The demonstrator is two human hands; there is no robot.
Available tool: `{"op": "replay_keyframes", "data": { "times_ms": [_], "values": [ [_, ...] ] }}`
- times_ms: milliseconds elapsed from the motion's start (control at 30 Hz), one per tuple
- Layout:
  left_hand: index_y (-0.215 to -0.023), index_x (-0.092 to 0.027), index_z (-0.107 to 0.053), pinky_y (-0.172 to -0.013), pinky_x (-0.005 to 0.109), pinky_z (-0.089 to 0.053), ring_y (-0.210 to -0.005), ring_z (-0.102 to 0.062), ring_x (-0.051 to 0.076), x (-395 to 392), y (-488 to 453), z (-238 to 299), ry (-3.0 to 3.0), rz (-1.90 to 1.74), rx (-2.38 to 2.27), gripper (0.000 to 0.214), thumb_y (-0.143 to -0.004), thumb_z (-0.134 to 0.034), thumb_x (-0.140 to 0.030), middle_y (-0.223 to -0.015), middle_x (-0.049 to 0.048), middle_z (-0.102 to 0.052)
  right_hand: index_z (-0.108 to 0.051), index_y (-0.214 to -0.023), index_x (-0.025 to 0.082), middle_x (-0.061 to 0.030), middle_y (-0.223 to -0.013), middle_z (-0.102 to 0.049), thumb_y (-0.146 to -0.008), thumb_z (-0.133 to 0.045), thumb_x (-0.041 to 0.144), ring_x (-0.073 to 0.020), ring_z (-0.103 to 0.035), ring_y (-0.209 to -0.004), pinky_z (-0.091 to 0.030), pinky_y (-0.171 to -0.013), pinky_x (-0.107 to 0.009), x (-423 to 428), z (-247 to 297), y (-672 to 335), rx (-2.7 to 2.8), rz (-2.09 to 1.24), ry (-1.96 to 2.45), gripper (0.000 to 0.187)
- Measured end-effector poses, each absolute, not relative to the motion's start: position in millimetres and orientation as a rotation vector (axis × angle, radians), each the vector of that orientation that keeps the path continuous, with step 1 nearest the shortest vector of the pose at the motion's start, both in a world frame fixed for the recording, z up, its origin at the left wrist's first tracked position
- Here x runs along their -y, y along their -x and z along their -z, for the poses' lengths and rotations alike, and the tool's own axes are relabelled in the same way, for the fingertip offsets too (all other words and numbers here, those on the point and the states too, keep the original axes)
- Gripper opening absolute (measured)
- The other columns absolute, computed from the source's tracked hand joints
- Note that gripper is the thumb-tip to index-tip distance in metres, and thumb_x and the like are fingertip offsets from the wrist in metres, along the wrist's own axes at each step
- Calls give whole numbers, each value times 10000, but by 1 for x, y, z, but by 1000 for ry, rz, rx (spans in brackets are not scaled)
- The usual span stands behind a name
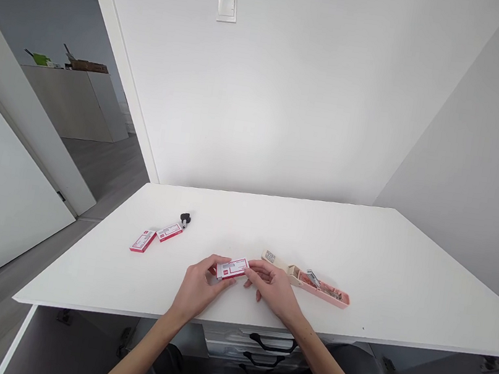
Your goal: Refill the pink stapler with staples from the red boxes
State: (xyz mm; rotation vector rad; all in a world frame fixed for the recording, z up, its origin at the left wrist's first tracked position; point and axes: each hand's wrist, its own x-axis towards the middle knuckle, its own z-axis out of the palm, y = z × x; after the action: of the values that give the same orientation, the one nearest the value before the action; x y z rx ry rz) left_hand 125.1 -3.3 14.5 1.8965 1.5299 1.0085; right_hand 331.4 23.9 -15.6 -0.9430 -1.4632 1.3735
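Red-and-white carton (232, 269) at the near side of the table (404, 279), pinched at opposite ends by fingers of the left hand (197, 285) and right hand (275, 289). Apparently being steadied or turned; next, likely to need light, even pressure.

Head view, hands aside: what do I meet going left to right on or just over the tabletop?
Leftmost red-and-white box, second red-and-white box, small black-topped item, handheld red-and-white box, open pink case, tiny dark speck.
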Motion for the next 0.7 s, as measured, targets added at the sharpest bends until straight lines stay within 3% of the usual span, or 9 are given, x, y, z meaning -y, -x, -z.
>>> {"op": "replay_keyframes", "data": {
  "times_ms": [200, 367, 467, 567, 700],
  "values": [
    [-1115, -283, -686, -784, 331, -545, -885, -693, 207, 4, -126, -13, -1857, -975, -1495, 331, -827, -755, -432, -1068, -6, -756, -689, -1043, 216, -82, -1034, -739, -851, -725, 519, -207, -695, -795, -476, -461, -238, -21, 15, -335, 1500, -1378, 935, 361],
    [-1127, -292, -688, -801, 331, -545, -923, -693, 213, 7, -127, -18, -1894, -946, -1490, 350, -818, -761, -439, -1101, -6, -753, -541, -1244, 264, -56, -1069, -720, -818, -775, 489, -184, -699, -744, -473, -483, -240, -19, 15, -336, 1442, -1424, 912, 536],
    [-1173, -287, -681, -891, 352, -547, -1043, -676, 235, 9, -126, -19, -1893, -954, -1491, 414, -799, -777, -436, -1186, 10, -738, -572, -1271, 255, -56, -1040, -712, -848, -740, 484, -176, -688, -751, -475, -495, -240, -17, 13, -337, 1504, -1413, 910, 509],
    [-1208, -277, -677, -913, 383, -549, -1017, -670, 239, 11, -124, -19, -1908, -958, -1514, 410, -849, -714, -472, -1211, 37, -728, -593, -1244, 250, -56, -1040, -697, -870, -716, 458, -163, -670, -744, -479, -493, -233, -16, 12, -337, 1493, -1389, 924, 446],
    [-1220, -258, -671, -877, 380, -555, -908, -673, 218, 10, -122, -17, -1889, -980, -1542, 372, -945, -576, -491, -1069, 47, -743, -576, -1224, 266, -64, -1104, -672, -875, -699, 442, -171, -663, -778, -482, -448, -215, -15, 14, -337, 1451, -1342, 923, 410]
  ]
}}
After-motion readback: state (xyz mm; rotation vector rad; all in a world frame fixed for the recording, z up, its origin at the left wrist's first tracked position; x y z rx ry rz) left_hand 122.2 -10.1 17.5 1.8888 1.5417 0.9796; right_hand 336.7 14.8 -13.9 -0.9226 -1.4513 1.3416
